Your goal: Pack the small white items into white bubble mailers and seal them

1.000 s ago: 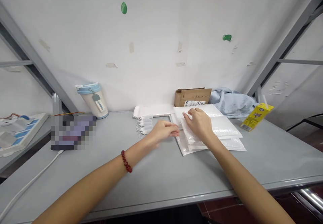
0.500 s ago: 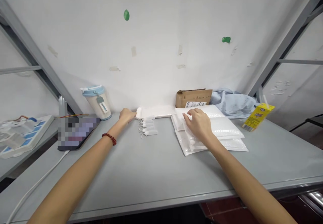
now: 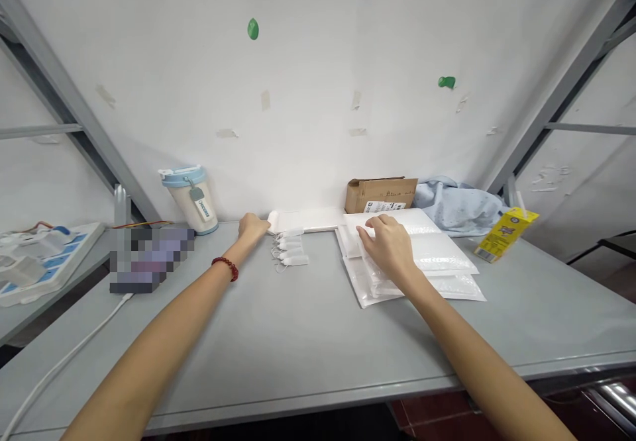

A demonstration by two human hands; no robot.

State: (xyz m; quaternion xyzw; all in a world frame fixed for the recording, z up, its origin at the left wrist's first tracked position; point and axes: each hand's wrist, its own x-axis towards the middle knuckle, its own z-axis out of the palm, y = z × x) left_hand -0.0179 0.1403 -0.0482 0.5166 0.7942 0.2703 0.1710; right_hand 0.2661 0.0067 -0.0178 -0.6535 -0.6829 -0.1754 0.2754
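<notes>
The envelopes (image 3: 437,252) are gleaming white, the tags (image 3: 295,260) and long packet (image 3: 311,220) matching them. A bracelet (image 3: 226,262) is showing dark red against the grey table (image 3: 298,335). The cup (image 3: 191,208) is wearing a pale blue lid (image 3: 183,178) over cream. I'm seeing yellow on the drink carton (image 3: 507,234), brown on the box (image 3: 381,193), and dark specks dotting the light blue cloth (image 3: 454,208). Green patches (image 3: 253,29) are brightening the white wall (image 3: 308,63).

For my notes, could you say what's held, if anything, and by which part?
Can't tell: left hand at left end of white packet, right hand over bubble mailers.
</notes>
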